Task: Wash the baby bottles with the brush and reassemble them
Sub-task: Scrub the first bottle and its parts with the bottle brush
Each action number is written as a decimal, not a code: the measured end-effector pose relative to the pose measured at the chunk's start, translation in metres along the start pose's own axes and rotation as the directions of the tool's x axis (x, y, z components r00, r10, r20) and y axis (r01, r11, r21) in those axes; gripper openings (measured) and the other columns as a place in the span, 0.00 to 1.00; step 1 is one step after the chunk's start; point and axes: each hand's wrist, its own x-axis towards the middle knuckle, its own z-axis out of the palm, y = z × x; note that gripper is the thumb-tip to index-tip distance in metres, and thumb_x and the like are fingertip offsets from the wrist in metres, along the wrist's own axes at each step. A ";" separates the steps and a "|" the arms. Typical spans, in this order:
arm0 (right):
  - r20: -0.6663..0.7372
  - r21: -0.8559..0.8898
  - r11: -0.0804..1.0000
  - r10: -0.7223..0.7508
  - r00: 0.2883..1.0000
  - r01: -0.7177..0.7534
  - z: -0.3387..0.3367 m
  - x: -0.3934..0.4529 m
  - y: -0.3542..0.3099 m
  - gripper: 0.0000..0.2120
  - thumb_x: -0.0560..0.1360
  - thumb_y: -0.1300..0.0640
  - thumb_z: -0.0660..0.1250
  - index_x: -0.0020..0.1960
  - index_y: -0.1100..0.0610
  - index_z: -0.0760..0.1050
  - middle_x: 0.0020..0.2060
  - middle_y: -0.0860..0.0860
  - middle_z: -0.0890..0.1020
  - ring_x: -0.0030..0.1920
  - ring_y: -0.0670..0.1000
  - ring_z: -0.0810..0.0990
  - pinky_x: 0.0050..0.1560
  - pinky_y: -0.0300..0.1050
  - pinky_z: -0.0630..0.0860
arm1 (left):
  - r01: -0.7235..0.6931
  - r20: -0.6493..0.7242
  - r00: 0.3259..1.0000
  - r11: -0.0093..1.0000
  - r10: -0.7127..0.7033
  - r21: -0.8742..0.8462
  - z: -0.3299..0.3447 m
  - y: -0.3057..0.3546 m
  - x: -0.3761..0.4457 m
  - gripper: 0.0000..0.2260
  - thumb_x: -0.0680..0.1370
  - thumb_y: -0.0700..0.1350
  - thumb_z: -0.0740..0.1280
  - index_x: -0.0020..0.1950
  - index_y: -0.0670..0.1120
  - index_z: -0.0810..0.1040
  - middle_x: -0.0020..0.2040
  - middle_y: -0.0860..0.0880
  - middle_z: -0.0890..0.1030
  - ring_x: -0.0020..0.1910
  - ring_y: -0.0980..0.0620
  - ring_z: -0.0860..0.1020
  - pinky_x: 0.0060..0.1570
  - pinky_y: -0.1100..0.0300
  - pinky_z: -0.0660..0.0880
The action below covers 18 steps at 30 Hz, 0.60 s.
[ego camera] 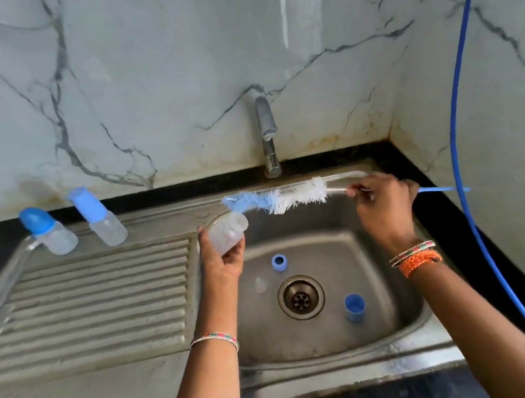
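Surface: steel sink (317,368), marble wall behind.
Capped bottles: two (51,230) (99,217) on drainboard.
Left hand (220,258): gripped open bottle (227,232) over basin.
Right hand (385,202): pinched bottle brush (288,197); handle end blurred.
Basin parts: blue ring (279,262), blue cap (355,307), faint teat (260,284).

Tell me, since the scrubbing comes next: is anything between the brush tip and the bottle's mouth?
Nothing visible. The brush, held by the right hand, has its blue tip just above the open mouth of the bottle in the left hand.

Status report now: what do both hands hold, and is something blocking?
Left hand grips open bottle. Right hand holds brush, bristles outside bottle. Ring, cap in sink. No obstruction.
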 end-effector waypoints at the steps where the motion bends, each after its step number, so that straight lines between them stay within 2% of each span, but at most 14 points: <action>1: 0.001 0.017 1.000 -0.007 1.000 0.007 0.001 0.001 -0.001 0.07 0.73 0.64 0.68 0.43 0.54 0.83 0.43 0.50 0.84 0.48 0.54 0.79 0.51 0.45 0.55 | -0.003 -0.009 1.000 1.000 0.003 -0.024 -0.002 0.003 0.000 0.15 0.76 0.55 0.65 0.47 0.43 0.73 0.43 0.43 0.77 0.41 0.48 0.77 0.30 0.57 0.79; 4: 0.023 0.054 0.999 -0.003 1.000 0.002 0.001 0.001 -0.002 0.07 0.73 0.63 0.68 0.45 0.55 0.84 0.45 0.51 0.83 0.50 0.54 0.78 0.54 0.46 0.56 | -0.025 -0.013 1.000 0.999 0.024 -0.039 -0.009 0.013 0.002 0.14 0.76 0.54 0.65 0.46 0.43 0.73 0.41 0.43 0.77 0.39 0.48 0.77 0.28 0.59 0.79; 8: 0.058 0.050 0.998 -0.049 0.997 0.046 0.003 -0.001 0.001 0.07 0.73 0.63 0.69 0.45 0.54 0.83 0.45 0.48 0.83 0.50 0.52 0.77 0.52 0.44 0.54 | -0.044 -0.020 0.999 0.997 0.043 -0.056 -0.017 0.026 0.005 0.12 0.77 0.52 0.64 0.46 0.43 0.73 0.40 0.44 0.77 0.38 0.49 0.78 0.28 0.61 0.78; 13: 0.054 0.026 0.986 -0.168 0.984 0.167 0.016 -0.008 0.003 0.10 0.72 0.66 0.68 0.43 0.52 0.82 0.43 0.48 0.83 0.51 0.52 0.78 0.50 0.42 0.52 | -0.022 -0.059 0.998 0.998 0.025 0.052 -0.017 0.031 0.000 0.16 0.75 0.53 0.68 0.49 0.42 0.71 0.46 0.42 0.76 0.43 0.47 0.78 0.40 0.55 0.79; 16: -0.017 -0.037 0.961 -0.273 0.962 0.273 0.016 -0.010 -0.004 0.10 0.71 0.66 0.68 0.43 0.52 0.82 0.40 0.47 0.83 0.46 0.53 0.78 0.48 0.42 0.53 | -0.021 -0.040 0.999 0.995 0.026 0.101 -0.016 0.031 -0.003 0.18 0.73 0.53 0.70 0.54 0.43 0.70 0.49 0.42 0.75 0.45 0.46 0.77 0.43 0.54 0.79; 18: -0.035 -0.082 0.930 -0.361 0.932 0.357 0.016 -0.012 -0.008 0.09 0.69 0.66 0.69 0.42 0.53 0.82 0.38 0.47 0.83 0.43 0.54 0.79 0.46 0.42 0.55 | -0.001 0.003 1.000 0.995 0.001 0.096 -0.018 0.032 -0.005 0.18 0.73 0.53 0.70 0.53 0.43 0.70 0.51 0.41 0.74 0.48 0.45 0.77 0.46 0.49 0.78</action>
